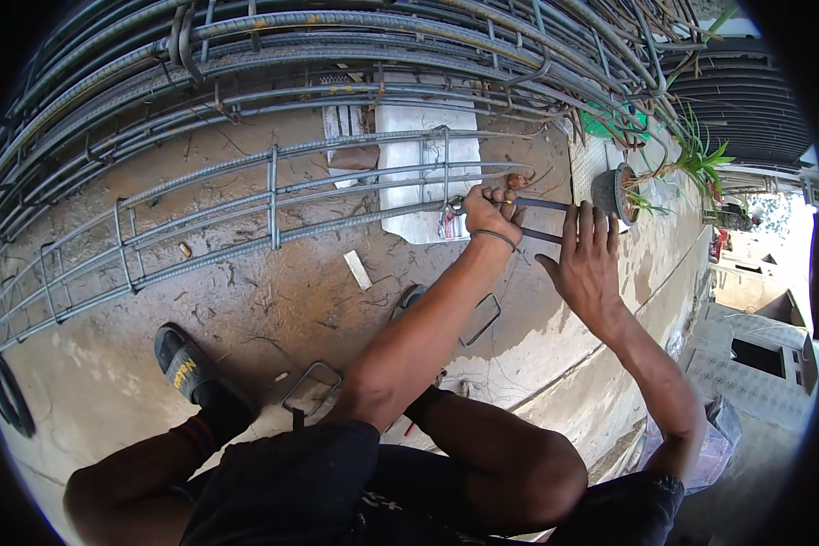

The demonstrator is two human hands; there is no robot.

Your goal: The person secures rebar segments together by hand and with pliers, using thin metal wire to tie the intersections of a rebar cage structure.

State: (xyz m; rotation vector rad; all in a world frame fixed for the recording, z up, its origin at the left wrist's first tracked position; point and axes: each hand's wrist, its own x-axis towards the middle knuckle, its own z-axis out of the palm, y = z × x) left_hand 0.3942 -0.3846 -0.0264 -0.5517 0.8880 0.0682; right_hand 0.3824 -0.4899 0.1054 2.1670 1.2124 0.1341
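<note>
My left hand [490, 213], a band on its wrist, is closed round a long-handled tool [546, 202] near its head, beside the end of a rebar cage [273, 196] with square ties. My right hand [587, 273] has its fingers stretched out and spread over the two dark handles. The cage lies across a white sack [409, 123], its near bars crossing it. The tool's jaws are largely hidden by my left hand and the bars.
More rebar cages [246, 36] are stacked along the back. A potted plant [623, 196] and a green object [610, 118] stand at the right. Loose wire stirrups [309, 387], a white strip [358, 271] and scattered bits lie on the concrete round my sandalled feet.
</note>
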